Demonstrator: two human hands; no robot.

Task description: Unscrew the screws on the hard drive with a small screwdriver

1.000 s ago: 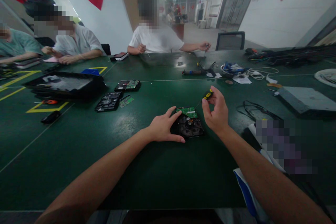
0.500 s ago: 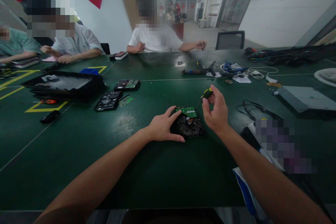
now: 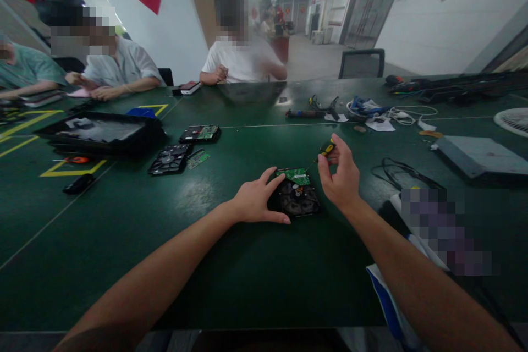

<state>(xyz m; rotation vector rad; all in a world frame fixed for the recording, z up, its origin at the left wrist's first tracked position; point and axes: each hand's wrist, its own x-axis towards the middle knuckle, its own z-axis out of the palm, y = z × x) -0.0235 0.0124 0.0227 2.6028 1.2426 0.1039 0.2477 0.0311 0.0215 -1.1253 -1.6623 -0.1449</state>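
A hard drive (image 3: 300, 201) lies on the green table with its underside up, a green circuit board (image 3: 297, 176) at its far end. My left hand (image 3: 259, 195) braces the drive's left side, fingers at the far corner and thumb along the near edge. Between the thumb and fingers of my right hand (image 3: 341, 173) is a screwdriver (image 3: 327, 148) with a yellow and black handle. Its thin shaft slants down to the right edge of the circuit board. Whether the tip sits in a screw is too small to tell.
To the left are two more hard drives (image 3: 170, 159) (image 3: 200, 133), a loose circuit board (image 3: 198, 159) and a black tray (image 3: 154, 135). Cables (image 3: 406, 173) and a grey metal box (image 3: 482, 153) are at right. Co-workers (image 3: 243, 60) sit across the table.
The screwdriver's handle has turned slightly in my right hand, showing more yellow. My left hand and the hard drive stay put. Across the table, a co-worker's outstretched arm has drawn back.
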